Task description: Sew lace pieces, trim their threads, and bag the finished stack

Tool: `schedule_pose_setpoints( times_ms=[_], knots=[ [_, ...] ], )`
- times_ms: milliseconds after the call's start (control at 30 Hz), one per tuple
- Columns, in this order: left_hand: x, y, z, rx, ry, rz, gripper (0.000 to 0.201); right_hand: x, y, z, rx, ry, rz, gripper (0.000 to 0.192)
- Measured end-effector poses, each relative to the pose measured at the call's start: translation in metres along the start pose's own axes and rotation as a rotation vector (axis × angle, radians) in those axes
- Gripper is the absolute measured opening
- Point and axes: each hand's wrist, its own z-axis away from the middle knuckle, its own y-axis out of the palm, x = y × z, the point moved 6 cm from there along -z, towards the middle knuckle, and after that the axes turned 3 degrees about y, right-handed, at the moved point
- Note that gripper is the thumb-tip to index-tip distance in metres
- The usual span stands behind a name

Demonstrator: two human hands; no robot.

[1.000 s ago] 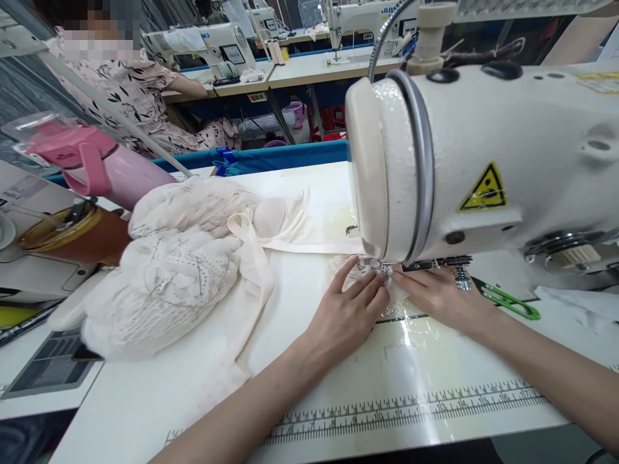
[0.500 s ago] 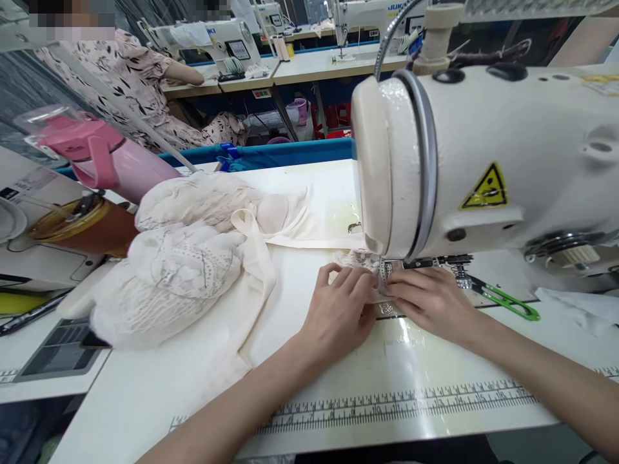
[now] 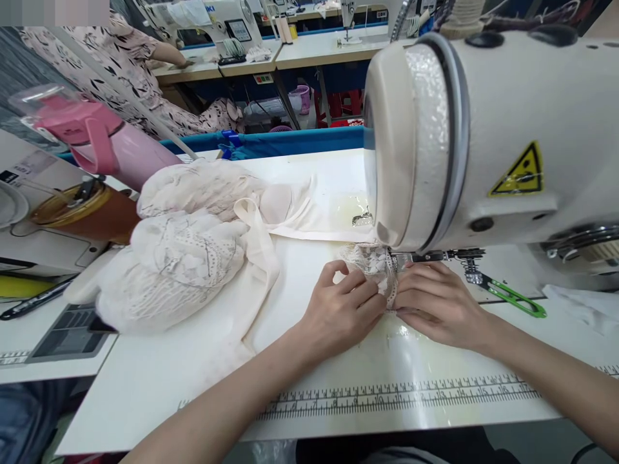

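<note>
A strip of white lace lies under the head of a sewing machine, with its near end between my two hands. My left hand is closed, its curled fingertips pinching the lace's near left side. Close beside it, my right hand has its fingers pressed together on the lace's right edge, near the metal presser parts. The needle is hidden behind the machine head. From the lace, a cream fabric band runs left toward a pile of white lace garments.
Green-handled snips lie right of the needle area. A pink bottle and a brown container stand at left. A printed ruler runs along the table's front edge. A co-worker sits beyond, near another machine.
My view has shifted slightly, so the machine head appears larger and farther right. More lace shows between my hands, and my left fingers have curled more.
</note>
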Motion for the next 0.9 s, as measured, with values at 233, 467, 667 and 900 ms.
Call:
schedule_pose_setpoints(
  times_ms=[233, 467, 667, 900],
  knots=[
    [-0.009, -0.007, -0.002, -0.031, 0.077, -0.102, 0.020, 0.012, -0.002, -0.002, -0.001, -0.117, 0.098, 0.008],
    [-0.006, 0.012, 0.003, 0.151, 0.087, 0.110, 0.020, 0.009, 0.001, 0.007, 0.042, -0.161, 0.143, 0.013],
    [0.005, 0.028, 0.009, 0.297, 0.012, 0.134, 0.059, 0.007, 0.004, 0.004, 0.025, -0.087, 0.067, 0.013],
    [0.012, 0.027, 0.006, 0.279, 0.028, 0.109, 0.049, 0.007, 0.009, 0.001, 0.022, -0.083, 0.059, 0.014]
  ],
)
